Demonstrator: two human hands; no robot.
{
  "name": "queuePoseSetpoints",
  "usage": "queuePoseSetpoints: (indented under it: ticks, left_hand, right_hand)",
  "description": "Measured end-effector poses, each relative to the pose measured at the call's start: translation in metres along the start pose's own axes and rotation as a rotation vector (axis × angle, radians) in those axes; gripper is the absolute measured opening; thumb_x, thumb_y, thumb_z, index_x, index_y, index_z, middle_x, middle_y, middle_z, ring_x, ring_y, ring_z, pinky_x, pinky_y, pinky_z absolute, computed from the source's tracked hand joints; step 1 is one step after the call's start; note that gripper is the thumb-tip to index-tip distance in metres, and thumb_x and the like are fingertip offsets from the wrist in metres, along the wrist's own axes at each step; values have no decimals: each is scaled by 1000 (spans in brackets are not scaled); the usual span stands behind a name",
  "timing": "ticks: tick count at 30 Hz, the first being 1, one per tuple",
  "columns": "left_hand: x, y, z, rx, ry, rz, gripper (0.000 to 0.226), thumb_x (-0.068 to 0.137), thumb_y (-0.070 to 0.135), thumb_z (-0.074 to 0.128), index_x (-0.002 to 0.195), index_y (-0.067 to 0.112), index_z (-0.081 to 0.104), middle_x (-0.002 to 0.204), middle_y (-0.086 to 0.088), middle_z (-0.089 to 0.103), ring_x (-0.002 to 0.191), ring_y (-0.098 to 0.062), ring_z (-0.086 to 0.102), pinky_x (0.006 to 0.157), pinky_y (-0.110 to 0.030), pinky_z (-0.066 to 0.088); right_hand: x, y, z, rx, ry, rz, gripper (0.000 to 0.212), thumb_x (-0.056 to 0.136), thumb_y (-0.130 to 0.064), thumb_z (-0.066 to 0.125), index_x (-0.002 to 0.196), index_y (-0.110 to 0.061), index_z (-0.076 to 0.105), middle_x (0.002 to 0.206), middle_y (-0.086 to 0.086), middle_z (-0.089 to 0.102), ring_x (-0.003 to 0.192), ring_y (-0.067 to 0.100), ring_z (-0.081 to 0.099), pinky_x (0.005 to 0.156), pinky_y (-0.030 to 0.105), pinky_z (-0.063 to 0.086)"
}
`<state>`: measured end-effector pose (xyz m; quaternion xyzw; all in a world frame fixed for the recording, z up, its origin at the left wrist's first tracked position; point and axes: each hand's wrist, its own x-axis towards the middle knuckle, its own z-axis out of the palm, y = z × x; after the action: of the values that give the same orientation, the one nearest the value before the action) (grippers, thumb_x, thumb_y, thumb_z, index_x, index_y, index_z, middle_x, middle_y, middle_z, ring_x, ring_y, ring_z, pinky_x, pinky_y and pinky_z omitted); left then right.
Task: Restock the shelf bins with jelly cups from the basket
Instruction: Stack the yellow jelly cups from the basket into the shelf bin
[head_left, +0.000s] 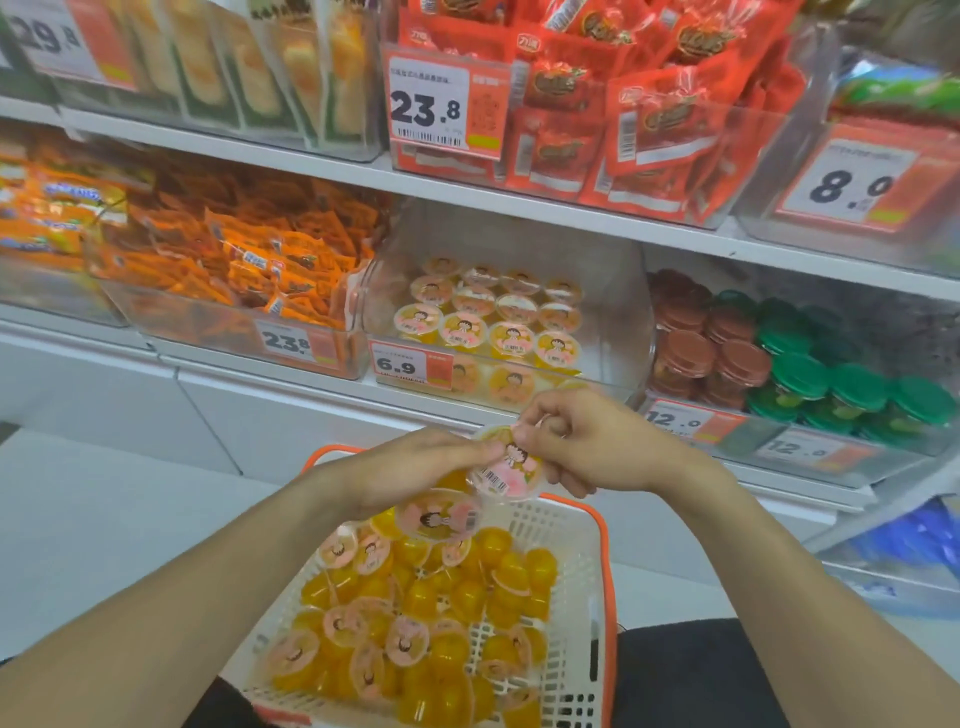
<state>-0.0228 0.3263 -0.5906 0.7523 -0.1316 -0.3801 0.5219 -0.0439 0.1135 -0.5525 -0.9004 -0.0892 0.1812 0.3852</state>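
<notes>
A white basket with an orange rim sits low in front of me, holding several yellow jelly cups with pink cartoon lids. Above it, my right hand pinches the rim of one jelly cup, lid facing me. My left hand touches that cup's left edge and holds a second jelly cup beneath its fingers. On the lower shelf, a clear bin tagged 6.9 holds rows of the same cups, with room on its right side.
To the left stands a bin of orange snack packets; to the right is a bin of brown and green lidded cups. The upper shelf carries red packets and pastry packs. White cabinet fronts run below the shelf.
</notes>
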Motion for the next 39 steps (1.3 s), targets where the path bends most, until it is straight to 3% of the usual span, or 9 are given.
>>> queuePoseSetpoints:
  ticks: [4,7,10,14,18,23,28,34,39]
  left_hand:
    - [15,4,-3,-148,43,53,50,90,62,57,125,28,68,129,14,66,122,-3,58,108,-29,42]
    - [25,11,-3,-338,164,36,38,95,52,54,92,22,77,107,3,74,95,-14,68,91,-34,49]
    - [32,15,-5,-632,216,-50,51,101,40,46,66,21,77,75,-2,73,72,-20,66,73,-33,50]
    - [38,12,-7,-803,296,-126,31,100,34,45,88,17,67,68,-5,69,71,-25,63,62,-31,50]
    - [42,10,-12,-898,307,-135,30,99,30,44,92,12,67,76,-11,69,77,-28,63,64,-33,52]
    - [43,18,-26,-996,278,-77,33,97,26,44,84,11,70,76,-11,71,76,-25,63,71,-37,53]
    - [44,25,-37,-1077,253,-4,52,97,23,45,54,13,72,72,-12,71,70,-25,65,71,-40,53]
    - [47,26,-34,-1096,256,-32,34,96,21,46,72,10,68,67,-12,71,64,-22,64,71,-37,51]
    - [50,27,-27,-1110,273,-26,25,97,20,46,85,11,66,67,-10,72,71,-24,65,72,-38,54]
  right_hand:
    - [2,-6,-15,19,116,-21,16,99,-25,59,95,-10,60,61,11,69,40,20,57,42,27,46]
    - [18,-4,-29,-44,340,-3,15,98,-22,60,89,-11,59,53,6,67,39,17,60,44,23,46]
    - [52,10,-48,-215,626,35,14,99,-25,55,91,-13,56,56,2,69,44,8,64,56,23,52]
    - [106,37,-71,-380,851,149,19,98,-20,51,102,-1,54,80,20,71,74,34,71,68,37,52]
    - [148,45,-82,-653,772,320,35,98,-12,45,125,10,46,112,29,61,101,43,62,81,43,49]
    - [187,66,-90,-885,706,438,46,100,-6,40,139,13,29,119,25,61,105,40,64,77,40,50]
    - [212,87,-96,-947,665,510,51,99,-2,34,147,12,22,129,25,57,115,42,60,87,46,49]
    - [229,92,-96,-807,657,548,33,101,-6,34,130,6,43,127,24,58,116,40,58,90,42,46]
    - [230,97,-99,-742,612,587,45,105,-16,36,143,6,28,135,27,51,123,40,53,94,39,44]
